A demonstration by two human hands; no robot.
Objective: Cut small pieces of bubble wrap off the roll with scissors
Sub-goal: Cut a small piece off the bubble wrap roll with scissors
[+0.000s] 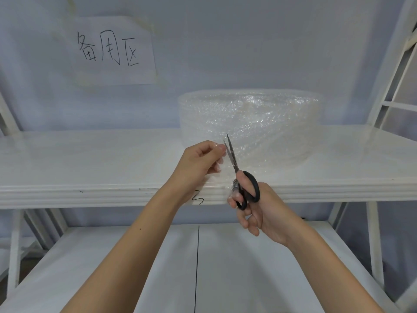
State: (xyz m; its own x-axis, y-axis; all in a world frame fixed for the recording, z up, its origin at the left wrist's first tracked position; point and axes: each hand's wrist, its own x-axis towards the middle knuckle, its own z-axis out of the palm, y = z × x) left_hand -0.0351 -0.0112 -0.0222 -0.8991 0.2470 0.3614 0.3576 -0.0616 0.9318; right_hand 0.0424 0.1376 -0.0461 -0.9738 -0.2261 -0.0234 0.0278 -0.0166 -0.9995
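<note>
A wide roll of clear bubble wrap (250,118) lies flat on the white shelf (90,163), right of centre. A loose flap of it hangs forward over the shelf's front edge. My left hand (198,163) pinches that flap's edge between thumb and fingers, just left of the blades. My right hand (255,208) grips black-handled scissors (244,186), with fingers through the loops. The blades point up and away, slightly apart, with the wrap between them. A crumpled bit of wrap also sits against my right fingers.
A paper sign (112,50) with handwritten characters is taped to the wall behind. A lower white shelf (225,267) lies beneath my arms. White metal frame posts (388,75) stand at the right, and another post at the far left.
</note>
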